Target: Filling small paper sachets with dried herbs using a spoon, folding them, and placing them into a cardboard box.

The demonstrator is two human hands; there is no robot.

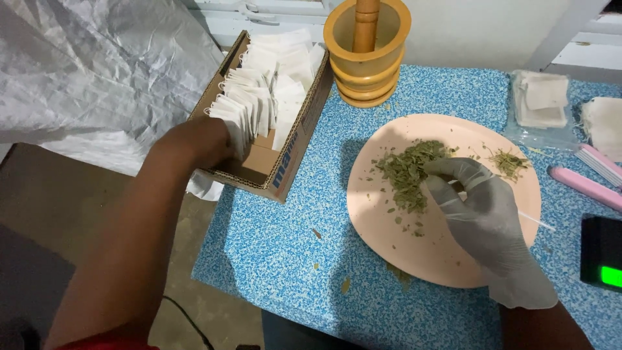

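Observation:
My bare left hand (201,144) reaches into a cardboard box (288,162) at the table's left edge, its fingers among the rows of small white paper bags (269,84) standing in it; the fingertips are hidden by the bags. My right hand (476,201), in a pale glove, rests over a round pink plate (389,220) with its fingertips pinched at a pile of dried green leaves (405,170). A thin white stick (538,222) pokes out from under that hand. A smaller heap of leaves (508,162) lies at the plate's far right.
A wooden mortar with its pestle (367,48) stands behind the plate. A clear packet of white bags (541,100) and a pink tool (586,186) lie at right. A black device with a green light (602,253) sits at the right edge. Crumpled white sacking (97,71) hangs at left.

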